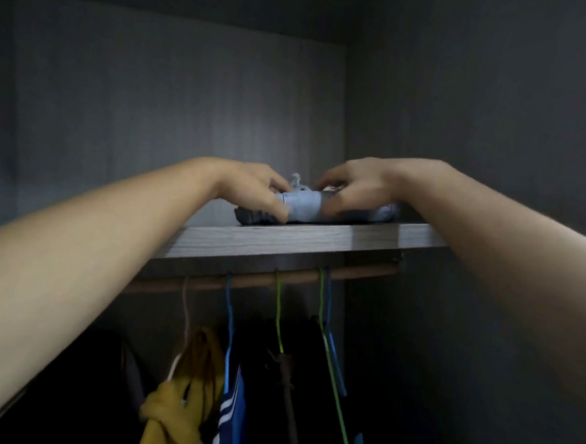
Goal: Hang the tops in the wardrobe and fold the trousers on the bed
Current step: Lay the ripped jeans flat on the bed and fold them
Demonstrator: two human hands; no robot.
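Observation:
A stack of folded trousers [302, 207], pale blue denim on top of darker cloth, lies on the wardrobe's upper shelf [283, 240]. Both of my arms reach up to it. My left hand [256, 188] grips the stack's left end, fingers curled over the top and thumb down its front. My right hand [353, 189] grips the right part the same way. Below the shelf, tops hang from the wooden rail [264, 280]: a yellow hoodie [179, 403], a blue top with white stripes [233, 414] and dark garments [285, 376].
The wardrobe's grey back wall [171, 111] and right side wall [463, 112] enclose the shelf. Blue and green hangers [328, 344] hang on the rail toward the right. The lower wardrobe is dark.

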